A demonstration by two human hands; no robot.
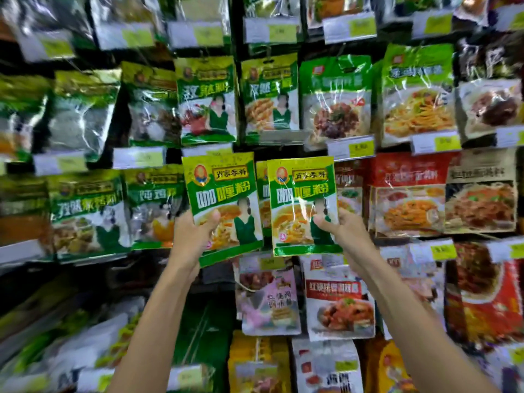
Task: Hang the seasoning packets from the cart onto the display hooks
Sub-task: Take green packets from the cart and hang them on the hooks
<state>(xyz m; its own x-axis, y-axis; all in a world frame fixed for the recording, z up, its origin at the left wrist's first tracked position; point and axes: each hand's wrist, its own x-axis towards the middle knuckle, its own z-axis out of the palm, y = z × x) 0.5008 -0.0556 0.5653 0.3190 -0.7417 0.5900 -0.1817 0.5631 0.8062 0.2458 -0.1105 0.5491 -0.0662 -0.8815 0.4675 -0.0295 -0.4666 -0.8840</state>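
Left grip closed on the left packet: thumb on the front at the lower left, fingers behind it. Packet is raised in front of the rack and tilted, top leaning left. Its top edge overlaps a price tag.

Right grip closed on the right packet: thumb on the front at the lower right, fingers behind. This one is near upright, its top just below a clear tag holder.

Both packets are the same green and yellow design, side by side, with a narrow gap between them. A hung packet of the same design shows in that gap, behind the right one's left edge.

Can't tell whether either held packet is on a hook; the hole area at the top is blurred.

Around them: green packets hang in the row above, red packets just right of the right grip, a pink packet and a red-white packet below. Frame edges are heavily blurred.
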